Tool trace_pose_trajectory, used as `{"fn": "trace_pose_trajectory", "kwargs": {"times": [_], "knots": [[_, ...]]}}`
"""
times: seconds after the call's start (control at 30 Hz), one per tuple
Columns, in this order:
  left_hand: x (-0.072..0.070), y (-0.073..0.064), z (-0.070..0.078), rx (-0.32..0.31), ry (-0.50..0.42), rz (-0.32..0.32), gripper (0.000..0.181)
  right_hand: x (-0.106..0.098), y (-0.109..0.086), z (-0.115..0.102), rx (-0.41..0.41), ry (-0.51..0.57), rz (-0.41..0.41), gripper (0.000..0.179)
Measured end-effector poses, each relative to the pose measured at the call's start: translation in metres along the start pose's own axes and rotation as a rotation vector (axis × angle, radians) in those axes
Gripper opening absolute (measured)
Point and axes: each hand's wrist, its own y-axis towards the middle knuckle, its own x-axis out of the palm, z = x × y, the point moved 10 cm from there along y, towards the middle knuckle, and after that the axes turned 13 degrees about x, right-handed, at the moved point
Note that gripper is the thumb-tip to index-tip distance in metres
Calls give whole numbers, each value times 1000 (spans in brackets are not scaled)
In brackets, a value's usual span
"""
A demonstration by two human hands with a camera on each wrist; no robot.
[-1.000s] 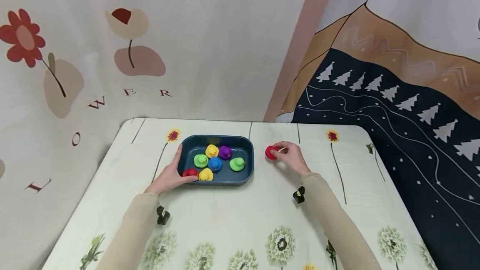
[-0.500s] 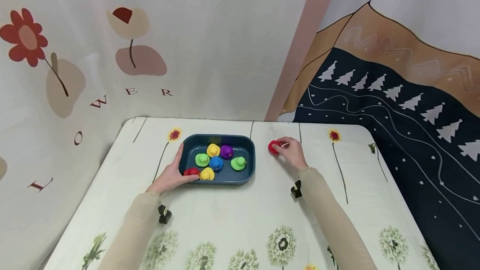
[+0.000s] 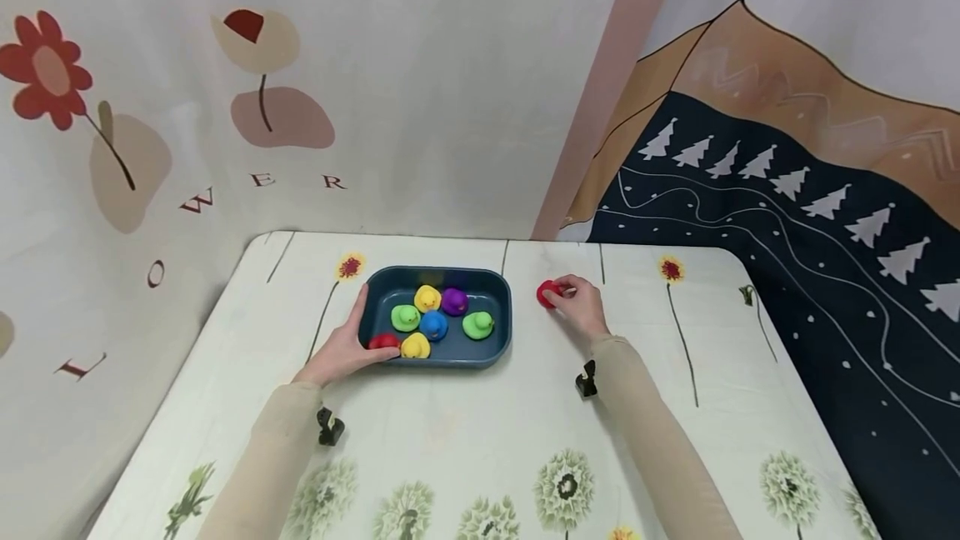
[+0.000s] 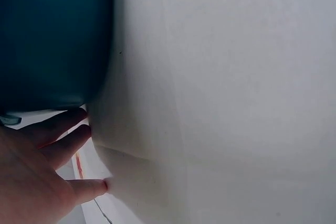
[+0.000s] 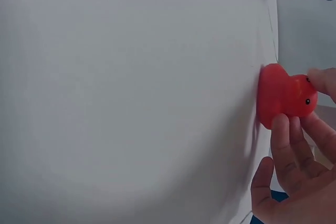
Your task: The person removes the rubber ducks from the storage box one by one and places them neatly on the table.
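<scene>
My left hand [image 3: 345, 354] holds a dark blue rectangular tray [image 3: 495, 348] at its left front corner. The thumb lies along the front rim and the fingers reach up the left side. Inside the tray sit several small toy ducks, among them a purple duck [image 3: 454, 302], a blue duck [image 3: 433, 326] and a red duck [image 3: 384, 341], partly hidden by the thumb. To the right of the tray, my right hand [image 3: 581, 307] pinches another red rubber duck [image 5: 275, 95] between thumb and fingers. In the right wrist view this duck's base touches the tablecloth.
A white tablecloth [image 3: 465, 440] with printed flowers covers the table. Behind it hangs a pale curtain [image 3: 420, 107]; dark patterned fabric [image 3: 780, 273] hangs at the right. More ducks in the tray are a green duck [image 3: 478, 325] and a yellow duck [image 3: 416, 346].
The right hand, with the red duck, has shifted very slightly and is now nearly still. The left hand stays on the tray, and the ducks inside keep their places.
</scene>
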Motion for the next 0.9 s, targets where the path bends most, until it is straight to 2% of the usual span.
{"fn": "trace_pose_trajectory", "kwargs": {"times": [0.17, 0.37, 0.67, 0.9], "knots": [[-4, -1, 0, 9, 9, 8, 120, 5, 0, 0, 1, 50, 14, 27], [-5, -4, -1, 4, 20, 2, 121, 8, -2, 0, 11, 39, -12, 29], [0, 0, 0, 8, -6, -2, 120, -17, -11, -26, -100, 138, 39, 34], [-1, -1, 4, 12, -13, 0, 120, -17, -24, -52, -175, 180, 34, 29]]}}
